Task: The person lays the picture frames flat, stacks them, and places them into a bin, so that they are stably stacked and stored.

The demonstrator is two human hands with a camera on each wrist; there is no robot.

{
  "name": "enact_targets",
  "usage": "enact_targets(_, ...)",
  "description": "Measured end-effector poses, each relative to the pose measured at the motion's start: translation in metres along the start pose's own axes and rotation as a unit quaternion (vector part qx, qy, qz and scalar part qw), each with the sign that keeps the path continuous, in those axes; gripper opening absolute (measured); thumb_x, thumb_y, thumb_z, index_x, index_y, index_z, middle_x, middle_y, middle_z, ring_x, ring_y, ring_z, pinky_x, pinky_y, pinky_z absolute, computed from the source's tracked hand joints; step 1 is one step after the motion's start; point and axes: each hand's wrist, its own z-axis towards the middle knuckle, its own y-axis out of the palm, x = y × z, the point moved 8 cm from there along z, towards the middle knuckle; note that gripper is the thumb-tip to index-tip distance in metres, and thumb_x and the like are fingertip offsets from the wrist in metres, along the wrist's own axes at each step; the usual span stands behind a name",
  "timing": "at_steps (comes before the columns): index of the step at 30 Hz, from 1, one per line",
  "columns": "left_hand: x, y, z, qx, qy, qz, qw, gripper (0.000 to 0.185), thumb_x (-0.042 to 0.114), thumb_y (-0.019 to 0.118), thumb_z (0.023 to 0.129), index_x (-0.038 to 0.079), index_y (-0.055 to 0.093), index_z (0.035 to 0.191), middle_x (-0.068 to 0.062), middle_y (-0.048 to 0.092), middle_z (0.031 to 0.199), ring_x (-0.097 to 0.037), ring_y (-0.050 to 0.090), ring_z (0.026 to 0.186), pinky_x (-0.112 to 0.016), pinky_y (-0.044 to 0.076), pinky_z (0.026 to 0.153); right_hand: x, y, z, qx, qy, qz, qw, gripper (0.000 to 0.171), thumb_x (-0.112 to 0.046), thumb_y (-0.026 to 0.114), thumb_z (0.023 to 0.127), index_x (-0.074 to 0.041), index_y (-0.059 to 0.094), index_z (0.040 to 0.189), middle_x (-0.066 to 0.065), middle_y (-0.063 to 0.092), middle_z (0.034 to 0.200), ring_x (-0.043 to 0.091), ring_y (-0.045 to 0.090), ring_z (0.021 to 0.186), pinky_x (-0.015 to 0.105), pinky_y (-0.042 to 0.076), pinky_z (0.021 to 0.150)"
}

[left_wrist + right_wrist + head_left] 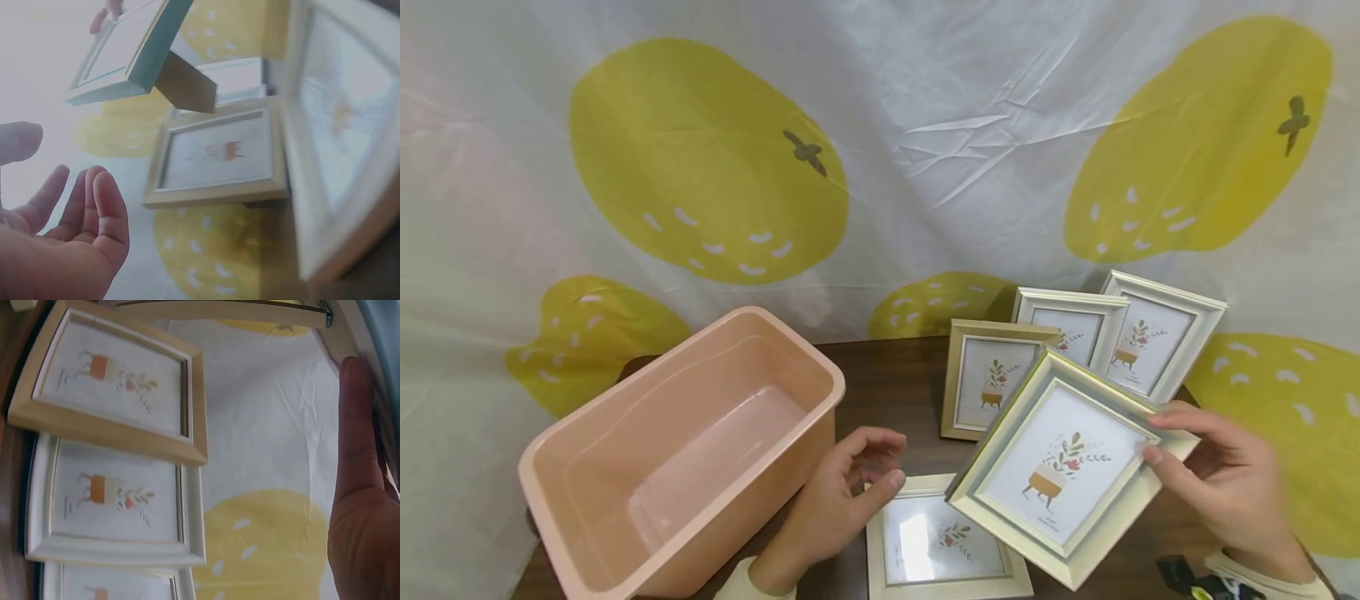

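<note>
1. Your right hand (1225, 492) pinches the lifted frame (1063, 467) at its right edge only, thumb on the front and fingers behind. The frame hangs tilted in the air, above the flat frame (936, 542) on the table (895, 383).
2. Your left hand (842, 500) holds nothing; its fingers are loosely curled, just left of the lifted frame and not touching it.
3. Risk: a one-edge pinch may let the frame pivot or slip. Its low corner would then strike the glass of the flat frame.
4. Risk: the back stand, folded out in the left wrist view, may catch the gold frame (988, 379) standing just behind and topple it into its neighbours.
5. Count: five frames, namely one lifted, one flat, three upright (one gold, two white (1078, 329) (1157, 333)).
6. Count: one pink tub (685, 450), to your left.
</note>
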Motion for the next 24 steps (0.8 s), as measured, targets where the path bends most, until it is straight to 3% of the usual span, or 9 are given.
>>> enact_targets(2,0.009,0.004,0.007,-0.009,0.021,-0.007,0.9997,0.032,0.008,0.069,0.101,0.004,0.065,0.132,-0.014,0.069,0.128,-0.015,0.067,0.11,-0.031,0.062,0.09,0.003,0.007,0.0,0.003,-0.005,0.015,1.0,0.038,0.041,0.058,0.074,0.028,0.061,0.11,0.019,0.075,0.12,0.022,0.069,0.114,0.02,0.062,0.071)
enact_targets(6,0.02,0.015,0.02,-0.036,0.038,-0.013,0.9985,0.037,0.01,0.07,0.1,0.006,0.063,0.136,-0.011,0.068,0.135,-0.016,0.064,0.123,-0.035,0.06,0.097,0.006,0.02,0.0,0.0,-0.017,0.035,0.999,0.035,0.039,0.059,0.076,0.026,0.063,0.109,0.018,0.075,0.118,0.022,0.068,0.114,0.02,0.061,0.085)
enact_targets(12,0.024,0.036,0.032,-0.093,0.06,-0.02,0.9937,0.039,0.015,0.061,0.107,0.007,0.058,0.145,-0.013,0.062,0.146,-0.022,0.06,0.134,-0.041,0.056,0.108,0.008,0.037,0.001,-0.011,-0.035,0.051,0.998,0.033,0.036,0.061,0.078,0.023,0.066,0.108,0.017,0.077,0.118,0.022,0.07,0.114,0.021,0.059,0.093)
enact_targets(20,0.011,0.053,0.03,-0.179,0.025,-0.024,0.9833,0.052,0.039,0.043,0.114,0.004,0.05,0.152,-0.019,0.063,0.145,-0.017,0.063,0.129,-0.032,0.053,0.109,0.012,0.05,0.003,-0.027,-0.044,0.055,0.997,0.035,0.034,0.059,0.077,0.021,0.066,0.109,0.017,0.076,0.12,0.022,0.071,0.116,0.021,0.059,0.094)
enact_targets(24,0.009,0.054,0.027,-0.192,0.025,-0.026,0.9807,0.053,0.041,0.043,0.114,0.002,0.052,0.149,-0.021,0.068,0.138,-0.013,0.067,0.119,-0.03,0.056,0.104,0.014,0.047,0.004,-0.014,-0.05,0.046,0.998,0.035,0.034,0.06,0.077,0.021,0.067,0.109,0.016,0.077,0.118,0.021,0.071,0.116,0.021,0.058,0.096)
